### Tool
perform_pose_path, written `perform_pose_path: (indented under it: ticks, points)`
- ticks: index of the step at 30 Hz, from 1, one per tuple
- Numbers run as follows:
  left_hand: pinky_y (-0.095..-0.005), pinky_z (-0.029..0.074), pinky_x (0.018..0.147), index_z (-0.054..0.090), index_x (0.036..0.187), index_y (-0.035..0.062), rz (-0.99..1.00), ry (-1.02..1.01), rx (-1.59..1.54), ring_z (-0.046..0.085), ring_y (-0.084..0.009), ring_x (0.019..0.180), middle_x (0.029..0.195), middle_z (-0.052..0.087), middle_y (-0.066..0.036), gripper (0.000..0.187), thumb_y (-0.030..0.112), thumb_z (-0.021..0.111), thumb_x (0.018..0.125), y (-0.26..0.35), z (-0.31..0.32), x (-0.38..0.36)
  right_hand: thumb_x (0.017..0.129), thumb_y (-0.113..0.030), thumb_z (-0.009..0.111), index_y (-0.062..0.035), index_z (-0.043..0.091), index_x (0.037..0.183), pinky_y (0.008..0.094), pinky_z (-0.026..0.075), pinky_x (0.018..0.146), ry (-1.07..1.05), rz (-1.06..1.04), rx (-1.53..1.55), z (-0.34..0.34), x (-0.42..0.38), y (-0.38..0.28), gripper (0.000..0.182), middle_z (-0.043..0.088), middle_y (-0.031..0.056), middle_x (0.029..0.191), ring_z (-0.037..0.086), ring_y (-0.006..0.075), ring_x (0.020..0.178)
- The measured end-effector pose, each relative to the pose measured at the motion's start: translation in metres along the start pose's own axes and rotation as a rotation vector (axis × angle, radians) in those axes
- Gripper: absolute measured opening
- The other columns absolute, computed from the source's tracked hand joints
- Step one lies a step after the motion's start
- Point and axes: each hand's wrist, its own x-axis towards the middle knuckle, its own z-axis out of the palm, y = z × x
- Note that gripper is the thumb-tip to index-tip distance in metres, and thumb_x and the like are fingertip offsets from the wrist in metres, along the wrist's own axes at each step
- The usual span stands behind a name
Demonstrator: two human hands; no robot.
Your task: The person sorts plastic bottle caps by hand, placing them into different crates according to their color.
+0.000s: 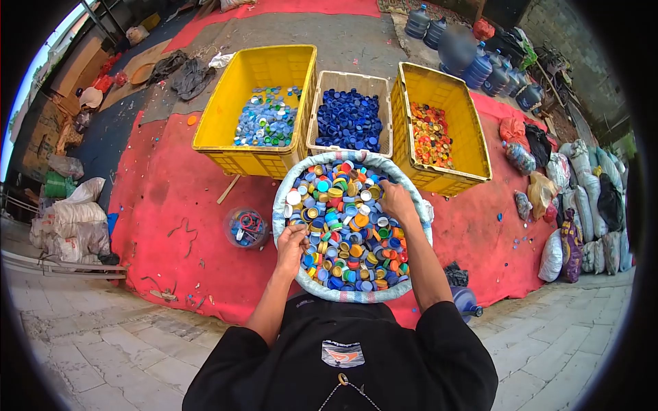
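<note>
A round basket with a pale cloth rim (323, 294) holds mixed bottle caps (343, 226) of many colours, directly in front of me. Over its left side is my left hand (293, 241), fingers curled together; what they hold, if anything, is too small to name. My right hand (396, 200) is at the basket's upper right, its fingers bent down at the caps, with the fingertips hard to make out. Beyond the basket stand a yellow crate (223, 109) with light blue, green and white caps, a white crate (351, 81) with dark blue caps, and another yellow crate (473, 133) with orange, red and yellow caps.
A clear round container (247, 228) stands left of the basket on the red mat (171, 226). A large blue bottle (466, 301) lies near my right elbow. Filled sacks (582, 185) line the right side, with sacks (79, 219) at left and water jugs (478, 68) at back right.
</note>
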Motion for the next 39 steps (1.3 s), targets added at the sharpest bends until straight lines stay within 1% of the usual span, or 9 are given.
perform_pose_path:
  ticks: [1, 4, 7, 11, 15, 18, 23, 31, 39]
  points:
    - [-0.0228, 0.046, 0.062, 0.057, 0.105, 0.0023, 0.013, 0.009, 0.054, 0.053, -0.0080, 0.069, 0.086, 0.059, -0.003, 0.017, 0.007, 0.061, 0.089, -0.002, 0.000, 0.002, 0.073, -0.009, 0.067, -0.0016, 0.058, 0.113, 0.0496, 0.051, 0.079, 0.021, -0.029, 0.031, 0.004, 0.000, 0.004, 0.041, 0.067, 0.0220, 0.101, 0.063, 0.0431, 0.089]
    - [-0.0219, 0.044, 0.058, 0.056, 0.105, 0.0032, 0.091, 0.035, 0.343, 0.052, -0.0062, 0.069, 0.087, 0.060, -0.002, 0.018, 0.009, 0.061, 0.089, -0.007, 0.003, 0.005, 0.076, -0.013, 0.070, -0.0016, 0.057, 0.116, 0.0432, 0.053, 0.078, 0.217, -0.104, 0.172, 0.009, -0.009, 0.008, 0.044, 0.068, 0.0191, 0.099, 0.065, 0.0362, 0.088]
    - [-0.0248, 0.046, 0.060, 0.056, 0.106, 0.0000, 0.276, 0.081, 0.565, 0.054, -0.0103, 0.068, 0.087, 0.062, -0.004, 0.025, 0.010, 0.066, 0.085, -0.020, 0.000, 0.019, 0.075, -0.013, 0.073, -0.0014, 0.057, 0.119, 0.0416, 0.052, 0.078, 0.253, 0.088, 0.562, 0.006, -0.021, 0.001, 0.047, 0.068, 0.0145, 0.096, 0.065, 0.0305, 0.090]
    - [-0.0344, 0.048, 0.071, 0.056, 0.107, -0.0017, 0.390, 0.096, 0.909, 0.060, -0.0216, 0.077, 0.094, 0.065, -0.011, 0.036, 0.010, 0.071, 0.078, -0.010, 0.013, 0.016, 0.087, -0.017, 0.065, 0.0003, 0.056, 0.117, 0.0312, 0.051, 0.077, 0.201, 0.283, 1.204, -0.005, -0.053, -0.008, 0.036, 0.063, 0.0090, 0.100, 0.063, 0.0184, 0.090]
    - [-0.0443, 0.041, 0.089, 0.055, 0.109, 0.0000, 0.616, 0.142, 1.186, 0.056, -0.0338, 0.098, 0.096, 0.065, -0.014, 0.040, 0.012, 0.072, 0.076, -0.018, 0.018, 0.021, 0.087, -0.016, 0.058, -0.0003, 0.053, 0.119, 0.0348, 0.051, 0.080, 0.177, 0.353, 1.804, 0.001, -0.092, -0.010, 0.036, 0.061, 0.0105, 0.104, 0.062, 0.0222, 0.092]
    - [-0.0440, 0.042, 0.087, 0.055, 0.108, 0.0006, 0.675, 0.171, 1.287, 0.057, -0.0330, 0.096, 0.097, 0.065, -0.014, 0.040, 0.014, 0.074, 0.075, -0.020, 0.022, 0.023, 0.085, -0.020, 0.057, -0.0006, 0.053, 0.118, 0.0376, 0.049, 0.085, 0.292, 0.420, 2.100, 0.015, -0.129, -0.020, 0.038, 0.060, 0.0128, 0.106, 0.060, 0.0245, 0.098]
    - [-0.0449, 0.042, 0.079, 0.057, 0.103, 0.0008, 0.764, 0.236, 1.446, 0.056, -0.0325, 0.091, 0.091, 0.063, -0.013, 0.043, 0.030, 0.075, 0.077, -0.024, 0.024, 0.027, 0.084, -0.025, 0.058, -0.0022, 0.059, 0.108, 0.0383, 0.048, 0.086, 0.353, 0.582, 2.143, 0.032, -0.182, -0.049, 0.034, 0.060, 0.0121, 0.106, 0.058, 0.0245, 0.099]
    - [-0.0471, 0.044, 0.079, 0.056, 0.103, -0.0020, 0.633, 0.198, 1.503, 0.059, -0.0357, 0.088, 0.093, 0.064, -0.018, 0.044, 0.026, 0.075, 0.075, -0.023, 0.033, 0.033, 0.085, -0.028, 0.058, -0.0050, 0.060, 0.104, 0.0349, 0.047, 0.079, 0.406, 0.610, 2.028, 0.026, -0.194, -0.059, 0.030, 0.060, 0.0080, 0.100, 0.058, 0.0193, 0.090]
    - [-0.0433, 0.049, 0.079, 0.055, 0.107, -0.0002, 0.624, 0.058, 1.065, 0.058, -0.0278, 0.086, 0.093, 0.063, -0.014, 0.036, 0.018, 0.069, 0.079, -0.009, 0.024, 0.025, 0.087, -0.019, 0.062, -0.0047, 0.060, 0.102, 0.0263, 0.045, 0.066, 0.358, 0.666, 1.767, 0.026, -0.179, -0.065, 0.020, 0.060, 0.0017, 0.084, 0.056, 0.0098, 0.073]
